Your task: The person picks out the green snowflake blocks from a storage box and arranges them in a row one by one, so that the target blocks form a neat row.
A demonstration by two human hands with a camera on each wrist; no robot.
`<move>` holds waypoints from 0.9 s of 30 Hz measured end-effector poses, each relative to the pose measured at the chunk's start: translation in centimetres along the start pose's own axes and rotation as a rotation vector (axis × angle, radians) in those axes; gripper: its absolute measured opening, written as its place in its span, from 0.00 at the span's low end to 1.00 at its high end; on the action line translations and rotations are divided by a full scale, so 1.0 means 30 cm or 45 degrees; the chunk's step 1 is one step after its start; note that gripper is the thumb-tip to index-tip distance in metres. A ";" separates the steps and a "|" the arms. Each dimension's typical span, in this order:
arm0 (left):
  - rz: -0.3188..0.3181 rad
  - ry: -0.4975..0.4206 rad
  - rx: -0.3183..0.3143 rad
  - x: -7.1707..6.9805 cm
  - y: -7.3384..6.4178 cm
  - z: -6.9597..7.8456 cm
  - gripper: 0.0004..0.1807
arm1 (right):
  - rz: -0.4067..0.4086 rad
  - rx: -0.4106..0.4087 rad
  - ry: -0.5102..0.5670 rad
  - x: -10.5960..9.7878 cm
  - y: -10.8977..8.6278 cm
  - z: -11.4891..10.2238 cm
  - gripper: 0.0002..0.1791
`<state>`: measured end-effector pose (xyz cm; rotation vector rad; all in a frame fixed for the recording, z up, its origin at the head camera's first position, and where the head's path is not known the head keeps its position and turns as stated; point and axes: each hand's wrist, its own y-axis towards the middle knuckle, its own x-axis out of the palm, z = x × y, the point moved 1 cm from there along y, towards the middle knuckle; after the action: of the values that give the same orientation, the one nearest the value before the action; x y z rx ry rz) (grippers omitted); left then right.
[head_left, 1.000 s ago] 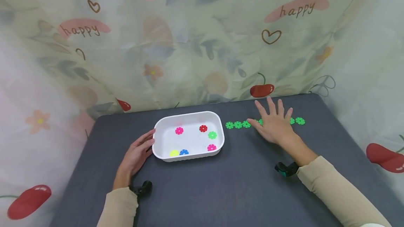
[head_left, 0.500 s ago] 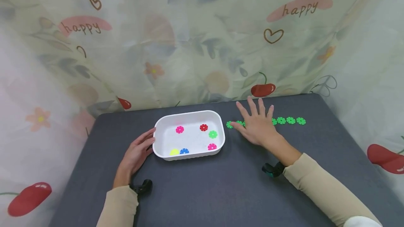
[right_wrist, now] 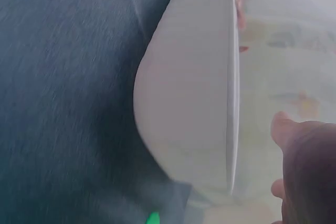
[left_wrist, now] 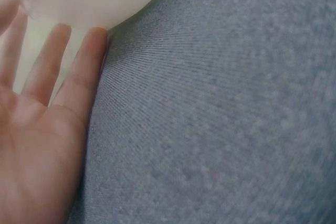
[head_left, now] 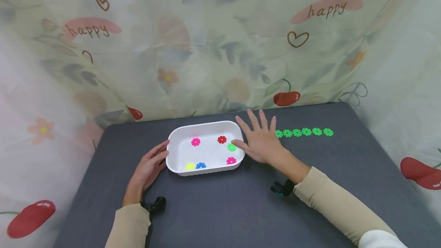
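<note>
A white rectangular tray [head_left: 210, 152] stands on the table, holding several notched plastic discs: a pink disc [head_left: 195, 142], a red disc [head_left: 222, 139], a green disc [head_left: 232, 147], a blue disc [head_left: 201, 165] and others. My left hand [head_left: 148, 173] rests against the tray's left end; in the left wrist view its straight fingers [left_wrist: 86, 61] touch the outer wall. My right hand [head_left: 262, 142], fingers spread and holding nothing, is above the tray's right end. Behind it, a row of green discs [head_left: 306, 131] runs to the right, its left part hidden.
The dark grey tabletop [head_left: 220, 209] meets a patterned curtain [head_left: 206, 56] at the back. Fabric also hangs on both sides. A black wrist camera [head_left: 283, 188] sits under my right wrist, another wrist camera [head_left: 156, 204] by my left.
My right hand has swept left along the row of green discs to the tray's right end, uncovering the row's right part. My left hand and the tray have stayed put.
</note>
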<state>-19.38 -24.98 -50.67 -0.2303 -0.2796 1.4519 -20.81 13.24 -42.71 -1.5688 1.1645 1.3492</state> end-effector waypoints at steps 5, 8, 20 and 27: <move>0.001 0.013 0.002 -0.002 0.002 -0.002 0.38 | 0.003 -0.047 -0.010 0.016 0.009 -0.055 0.47; -0.002 0.023 0.009 -0.003 0.002 -0.005 0.37 | 0.000 -0.074 -0.016 0.021 0.014 -0.088 0.47; 0.002 0.024 0.005 -0.004 0.002 0.000 0.38 | -0.018 -0.195 0.060 0.029 0.033 -0.217 0.45; 0.010 0.020 0.012 -0.003 -0.001 0.000 0.37 | -0.075 -0.220 0.167 0.066 0.048 -0.278 0.44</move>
<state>-19.37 -25.06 -50.68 -0.2351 -0.2596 1.4580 -19.59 4.65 -43.26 -1.8244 1.0938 1.3552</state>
